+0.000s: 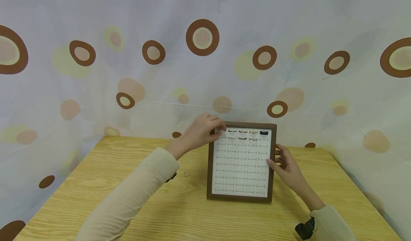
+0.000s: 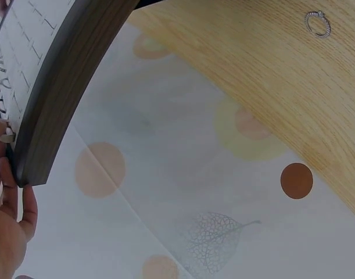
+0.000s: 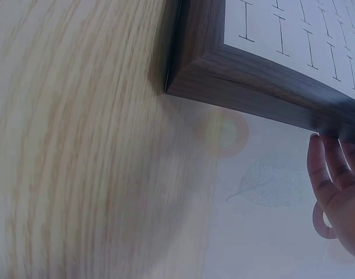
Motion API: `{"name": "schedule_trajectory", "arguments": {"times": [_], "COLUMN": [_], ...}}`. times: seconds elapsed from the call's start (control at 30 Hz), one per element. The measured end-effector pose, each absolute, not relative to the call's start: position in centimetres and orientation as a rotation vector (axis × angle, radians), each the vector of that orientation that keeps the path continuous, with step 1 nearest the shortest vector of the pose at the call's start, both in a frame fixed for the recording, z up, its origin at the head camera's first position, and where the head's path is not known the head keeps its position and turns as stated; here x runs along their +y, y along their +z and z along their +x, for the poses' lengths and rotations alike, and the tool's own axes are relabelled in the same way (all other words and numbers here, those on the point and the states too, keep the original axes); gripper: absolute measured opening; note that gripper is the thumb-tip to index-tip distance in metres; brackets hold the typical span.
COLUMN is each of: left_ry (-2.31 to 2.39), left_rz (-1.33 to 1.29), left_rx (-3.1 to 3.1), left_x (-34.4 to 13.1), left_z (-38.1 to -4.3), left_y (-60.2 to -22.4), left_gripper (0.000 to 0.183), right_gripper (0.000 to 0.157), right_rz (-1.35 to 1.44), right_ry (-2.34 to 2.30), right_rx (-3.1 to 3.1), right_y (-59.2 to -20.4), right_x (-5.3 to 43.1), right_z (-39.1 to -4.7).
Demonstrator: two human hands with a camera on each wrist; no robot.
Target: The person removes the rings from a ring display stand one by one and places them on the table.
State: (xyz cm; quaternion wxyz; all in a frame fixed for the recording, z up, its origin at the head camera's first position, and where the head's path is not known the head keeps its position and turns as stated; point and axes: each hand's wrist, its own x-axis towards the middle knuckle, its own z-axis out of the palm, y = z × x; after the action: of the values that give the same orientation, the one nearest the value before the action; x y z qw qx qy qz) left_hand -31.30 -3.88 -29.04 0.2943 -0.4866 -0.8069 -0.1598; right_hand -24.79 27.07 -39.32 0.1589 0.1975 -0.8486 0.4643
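Observation:
A ring display board with a brown wooden frame and a white slotted face stands tilted back on the table. Several rings sit in its top two rows, one of them a wide dark ring. My left hand is at the upper left corner, pinching a small ring at the first slot; the fingers partly hide it. With the thumb in front and fingers along the side, my right hand holds the board's right edge. A silver ring with small stones lies on the table, left of the board.
The light wooden table ends at a pale curtain with brown circles, which hangs behind and at both sides. A dark strapped device is on the right wrist.

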Motion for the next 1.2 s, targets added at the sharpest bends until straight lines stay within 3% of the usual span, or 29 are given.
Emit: {"name": "schedule_trajectory", "arguments": {"times": [1.2], "left_ry": [-0.633], "left_rz": [-1.361], "left_rx": [-2.246], "left_x": [-5.2], "left_z": [-31.1], "left_y": [-28.6], "left_gripper": [0.014], "right_gripper": [0.058], "right_rz": [0.582], "right_ry": [1.346], "right_rx": [-2.421], "right_y": [-39.3], "right_x": [27.1], "right_z": [-25.0]}}
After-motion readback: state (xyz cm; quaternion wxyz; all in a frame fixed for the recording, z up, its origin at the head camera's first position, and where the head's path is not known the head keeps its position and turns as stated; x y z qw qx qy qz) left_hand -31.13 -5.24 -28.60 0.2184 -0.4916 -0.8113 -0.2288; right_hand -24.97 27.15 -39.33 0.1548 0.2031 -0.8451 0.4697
